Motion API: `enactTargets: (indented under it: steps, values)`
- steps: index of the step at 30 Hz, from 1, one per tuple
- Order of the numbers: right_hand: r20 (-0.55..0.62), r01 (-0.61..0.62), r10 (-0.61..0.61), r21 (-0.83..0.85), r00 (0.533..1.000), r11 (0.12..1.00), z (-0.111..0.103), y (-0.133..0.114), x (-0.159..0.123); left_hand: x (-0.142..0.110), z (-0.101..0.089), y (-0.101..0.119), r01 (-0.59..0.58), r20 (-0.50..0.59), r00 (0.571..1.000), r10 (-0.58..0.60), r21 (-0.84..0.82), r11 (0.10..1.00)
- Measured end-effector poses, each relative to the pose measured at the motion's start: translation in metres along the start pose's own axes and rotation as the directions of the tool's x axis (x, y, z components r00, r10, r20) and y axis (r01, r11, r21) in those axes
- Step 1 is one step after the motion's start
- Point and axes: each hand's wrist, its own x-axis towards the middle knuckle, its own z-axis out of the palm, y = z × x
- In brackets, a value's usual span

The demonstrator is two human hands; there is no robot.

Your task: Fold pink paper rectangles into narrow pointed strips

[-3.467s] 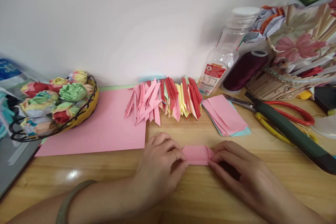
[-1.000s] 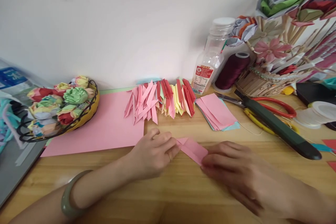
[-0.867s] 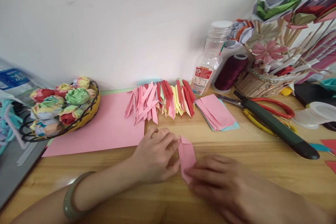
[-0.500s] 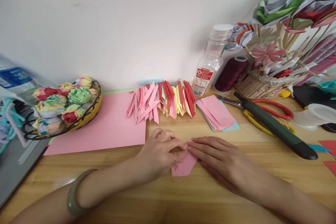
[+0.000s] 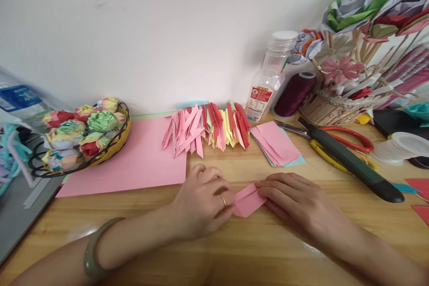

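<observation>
a yellow and black basket (image 5: 115, 143) is sitting on the left, holding lots of small paper flowers (image 5: 101, 121). it is resting partly on a big pink sheet (image 5: 144, 161). on the far right, a basket made of sticks (image 5: 330, 109) is holding tall flowers (image 5: 351, 4) and more sticks. a clear bottle (image 5: 264, 82) is standing by the wall, wearing a white cap, next to a purple spool (image 5: 295, 96).

the folded pink paper (image 5: 248, 201) is lying between the two hands, low over the wood table (image 5: 167, 254). its long way is slanting, with one end pointing down to the left and the other pointing up to the right. the left hand (image 5: 204, 201) is pinching the left end, fingers close together. the right hand (image 5: 295, 201) is pinching the right end, also closed small. folded strips (image 5: 186, 132) and a small paper pile (image 5: 278, 145) are lying behind the hands.
</observation>
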Motion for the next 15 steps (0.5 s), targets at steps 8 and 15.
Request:
enactTargets:
  steps: [8, 15]
  values:
    - [-0.03, 0.065, -0.067, -0.065, 0.997, 0.996, 0.0037, 0.0017, -0.002, -0.0042, 0.0091, 0.0001, -0.176, -0.09, 0.976, 0.197, 0.201, 0.964]
    - [-0.012, 0.094, -0.097, -0.122, 0.995, 0.988, -0.0024, -0.0019, 0.0012, -0.0022, 0.0096, -0.0025, -0.148, -0.078, 0.982, 0.173, 0.256, 0.955]
